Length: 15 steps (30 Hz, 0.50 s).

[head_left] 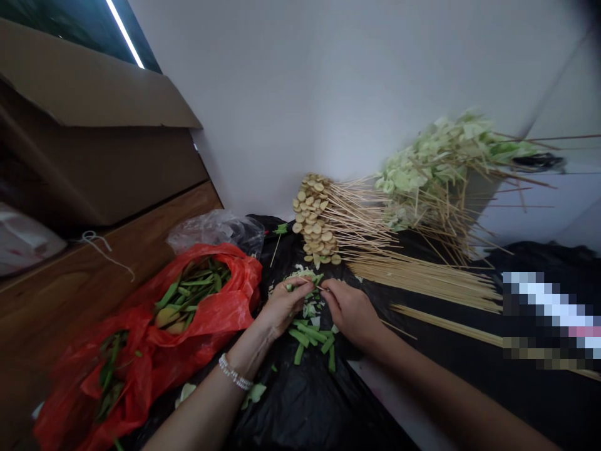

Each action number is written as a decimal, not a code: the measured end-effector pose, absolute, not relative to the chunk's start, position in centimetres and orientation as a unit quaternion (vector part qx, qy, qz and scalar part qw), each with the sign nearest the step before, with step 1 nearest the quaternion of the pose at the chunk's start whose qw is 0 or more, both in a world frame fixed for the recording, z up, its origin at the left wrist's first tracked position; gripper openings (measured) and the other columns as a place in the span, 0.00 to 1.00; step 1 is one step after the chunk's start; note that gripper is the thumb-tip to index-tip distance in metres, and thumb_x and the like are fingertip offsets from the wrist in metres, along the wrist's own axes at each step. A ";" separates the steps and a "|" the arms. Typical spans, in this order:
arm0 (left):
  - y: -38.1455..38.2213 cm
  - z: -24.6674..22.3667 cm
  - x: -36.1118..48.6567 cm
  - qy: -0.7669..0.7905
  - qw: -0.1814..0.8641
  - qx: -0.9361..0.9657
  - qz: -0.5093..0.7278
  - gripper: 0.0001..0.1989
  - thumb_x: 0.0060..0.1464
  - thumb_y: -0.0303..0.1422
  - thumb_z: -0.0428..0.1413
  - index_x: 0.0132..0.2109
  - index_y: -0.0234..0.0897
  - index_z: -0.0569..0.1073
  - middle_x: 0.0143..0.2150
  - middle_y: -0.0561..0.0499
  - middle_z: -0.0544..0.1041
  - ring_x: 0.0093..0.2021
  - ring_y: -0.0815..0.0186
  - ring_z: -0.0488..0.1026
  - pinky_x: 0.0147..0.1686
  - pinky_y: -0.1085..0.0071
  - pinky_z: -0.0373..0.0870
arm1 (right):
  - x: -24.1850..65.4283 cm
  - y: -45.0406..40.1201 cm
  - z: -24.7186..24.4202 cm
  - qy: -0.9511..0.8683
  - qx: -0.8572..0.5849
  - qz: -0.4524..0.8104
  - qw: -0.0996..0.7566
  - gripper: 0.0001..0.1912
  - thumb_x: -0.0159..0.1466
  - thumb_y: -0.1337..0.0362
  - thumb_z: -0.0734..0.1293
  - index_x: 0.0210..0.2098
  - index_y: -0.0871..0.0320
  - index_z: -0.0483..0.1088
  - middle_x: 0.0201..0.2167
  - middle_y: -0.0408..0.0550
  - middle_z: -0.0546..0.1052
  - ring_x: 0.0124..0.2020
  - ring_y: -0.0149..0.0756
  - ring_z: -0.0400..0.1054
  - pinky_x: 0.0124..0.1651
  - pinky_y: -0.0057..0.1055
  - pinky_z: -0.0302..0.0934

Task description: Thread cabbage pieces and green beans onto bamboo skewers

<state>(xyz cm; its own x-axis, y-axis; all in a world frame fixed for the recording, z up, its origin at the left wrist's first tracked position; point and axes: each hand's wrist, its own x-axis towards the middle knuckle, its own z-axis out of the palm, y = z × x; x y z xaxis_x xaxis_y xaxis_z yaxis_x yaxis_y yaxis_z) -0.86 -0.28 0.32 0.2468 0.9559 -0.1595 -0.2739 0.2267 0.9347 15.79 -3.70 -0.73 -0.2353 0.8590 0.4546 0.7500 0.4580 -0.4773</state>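
Note:
My left hand [284,307] pinches a small green vegetable piece at its fingertips, and a beaded bracelet [233,373] circles that wrist. My right hand [350,311] grips a thin bamboo skewer [399,329], whose tip meets the green piece. Cut green vegetable pieces [310,336] lie scattered on black plastic sheeting [300,410] below my hands. Beyond them stand a stack of round pale slices on skewers [314,219] and a heap of pale green leaves on skewers [432,168]. A bundle of bare skewers [422,282] lies to the right.
A red plastic bag [201,313] filled with green vegetables sits left of my hands, with a clear plastic bag [218,232] behind it. A wooden ledge [107,266] and a cardboard box [98,156] are at the left, and a white wall [305,94] is behind.

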 end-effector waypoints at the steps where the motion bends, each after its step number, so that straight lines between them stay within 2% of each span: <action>1: -0.3 0.3 -0.8 0.410 0.662 0.421 0.465 0.16 0.37 0.37 0.69 0.29 0.31 0.74 0.27 0.56 0.70 0.16 0.82 0.52 0.17 0.79 0.46 | 15.8 -3.7 -0.8 -0.782 -0.513 0.081 0.344 0.11 0.69 0.65 0.54 0.39 0.57 0.67 0.33 0.47 0.75 0.36 0.34 0.69 0.40 0.28 0.58; 4: -0.3 0.3 -0.7 0.421 0.639 0.436 0.473 0.16 0.38 0.38 0.69 0.29 0.32 0.74 0.29 0.55 0.72 0.16 0.82 0.53 0.16 0.78 0.45 | 15.8 -3.7 -0.9 -0.786 -0.503 0.085 0.348 0.12 0.69 0.66 0.53 0.37 0.58 0.67 0.32 0.47 0.74 0.35 0.34 0.69 0.40 0.27 0.58; 8: -0.7 0.3 -0.4 0.433 0.630 0.450 0.462 0.17 0.35 0.36 0.70 0.31 0.31 0.76 0.35 0.50 0.77 0.24 0.76 0.65 0.22 0.79 0.56 | 15.7 -3.9 -1.0 -0.790 -0.500 0.094 0.343 0.12 0.69 0.67 0.53 0.35 0.57 0.66 0.32 0.47 0.74 0.34 0.33 0.69 0.39 0.26 0.57; 11: -1.0 0.5 -0.2 0.433 0.637 0.440 0.461 0.16 0.34 0.35 0.70 0.31 0.31 0.77 0.38 0.48 0.77 0.30 0.72 0.70 0.27 0.78 0.61 | 15.6 -4.0 -0.7 -0.791 -0.509 0.091 0.328 0.12 0.69 0.68 0.53 0.36 0.57 0.67 0.32 0.47 0.75 0.34 0.32 0.69 0.39 0.26 0.57; 13: -0.9 0.5 -0.3 0.422 0.646 0.432 0.467 0.16 0.34 0.35 0.70 0.31 0.32 0.76 0.37 0.49 0.77 0.29 0.73 0.69 0.26 0.78 0.61 | 15.6 -4.0 -0.4 -0.792 -0.510 0.089 0.323 0.12 0.69 0.68 0.53 0.37 0.57 0.67 0.33 0.47 0.75 0.35 0.32 0.69 0.40 0.26 0.57; 15: -0.7 0.5 -0.5 0.407 0.656 0.428 0.470 0.16 0.37 0.37 0.69 0.31 0.32 0.76 0.31 0.52 0.75 0.22 0.78 0.64 0.21 0.79 0.55 | 15.7 -4.0 -0.2 -0.790 -0.512 0.091 0.326 0.12 0.69 0.68 0.53 0.37 0.57 0.67 0.33 0.47 0.75 0.36 0.32 0.69 0.41 0.26 0.57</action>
<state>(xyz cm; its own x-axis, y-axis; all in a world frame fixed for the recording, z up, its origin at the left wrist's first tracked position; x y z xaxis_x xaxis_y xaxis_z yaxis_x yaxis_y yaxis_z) -0.52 -0.67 0.50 0.2270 0.9649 -0.1321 -0.2691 0.1925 0.9437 15.71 -4.02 -0.23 -0.2639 0.8674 0.4220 0.7489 0.4599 -0.4770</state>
